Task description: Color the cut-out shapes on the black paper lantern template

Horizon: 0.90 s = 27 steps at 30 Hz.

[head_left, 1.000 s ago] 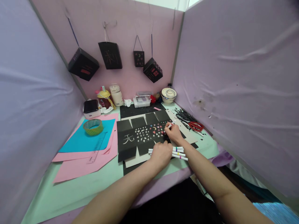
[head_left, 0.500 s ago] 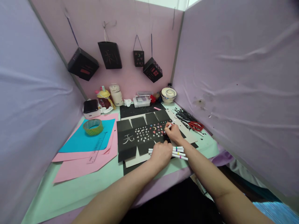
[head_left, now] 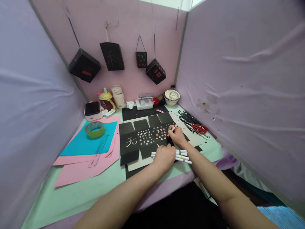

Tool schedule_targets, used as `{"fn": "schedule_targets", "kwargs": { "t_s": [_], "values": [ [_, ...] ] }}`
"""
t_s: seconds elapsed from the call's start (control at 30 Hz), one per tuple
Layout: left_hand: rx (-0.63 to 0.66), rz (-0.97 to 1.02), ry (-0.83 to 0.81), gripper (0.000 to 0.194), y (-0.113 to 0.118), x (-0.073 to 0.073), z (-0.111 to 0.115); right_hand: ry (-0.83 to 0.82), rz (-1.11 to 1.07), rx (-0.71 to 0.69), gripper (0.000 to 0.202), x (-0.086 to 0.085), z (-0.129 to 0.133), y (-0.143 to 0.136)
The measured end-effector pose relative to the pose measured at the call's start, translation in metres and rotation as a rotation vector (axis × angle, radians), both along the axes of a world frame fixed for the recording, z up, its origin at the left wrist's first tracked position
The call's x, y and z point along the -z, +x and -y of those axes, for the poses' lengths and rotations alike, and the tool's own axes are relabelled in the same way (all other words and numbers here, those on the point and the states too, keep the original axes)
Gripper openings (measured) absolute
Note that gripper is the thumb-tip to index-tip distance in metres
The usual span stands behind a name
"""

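Right hand point(head_left: 176, 136): while its fingers pinch a slim white pen point(head_left: 174, 128) with a red band, the lower end slants toward the right part of a black card point(head_left: 150, 149) (whether it touches is too small to tell).
Left hand point(head_left: 165, 156): palm down over several white markers point(head_left: 183, 157), their banded ends jutting out to the right; the underside is hidden, so I cannot tell whether it clenches them.
Black card: flat on the table point(head_left: 69, 200), over a pale sheet point(head_left: 137, 166), with a written character, pale triangles, then stars, hearts and a moon.
Right edge: red-handled scissors point(head_left: 199, 128), beside dark scraps point(head_left: 193, 119).
Left side: tape roll point(head_left: 94, 130) on blue paper point(head_left: 73, 148); pink paper point(head_left: 88, 175) beneath.
Pink wall point(head_left: 133, 19): four black boxes point(head_left: 112, 56) hanging.
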<state>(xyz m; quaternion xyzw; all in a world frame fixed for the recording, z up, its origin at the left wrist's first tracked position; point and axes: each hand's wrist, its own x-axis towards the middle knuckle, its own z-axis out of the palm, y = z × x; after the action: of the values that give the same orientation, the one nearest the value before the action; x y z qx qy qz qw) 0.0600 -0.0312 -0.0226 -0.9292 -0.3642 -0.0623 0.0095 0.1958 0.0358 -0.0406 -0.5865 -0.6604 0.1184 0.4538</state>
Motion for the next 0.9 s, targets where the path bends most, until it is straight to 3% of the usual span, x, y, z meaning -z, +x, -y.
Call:
{"fn": "schedule_targets", "kwargs": {
  "t_s": [0.9],
  "values": [
    [0.004,0.002,-0.03,0.015,-0.0002,-0.0025,0.0005,-0.032,-0.04,-0.05,0.012,-0.0009,0.0006,-0.0009]
  ]
}}
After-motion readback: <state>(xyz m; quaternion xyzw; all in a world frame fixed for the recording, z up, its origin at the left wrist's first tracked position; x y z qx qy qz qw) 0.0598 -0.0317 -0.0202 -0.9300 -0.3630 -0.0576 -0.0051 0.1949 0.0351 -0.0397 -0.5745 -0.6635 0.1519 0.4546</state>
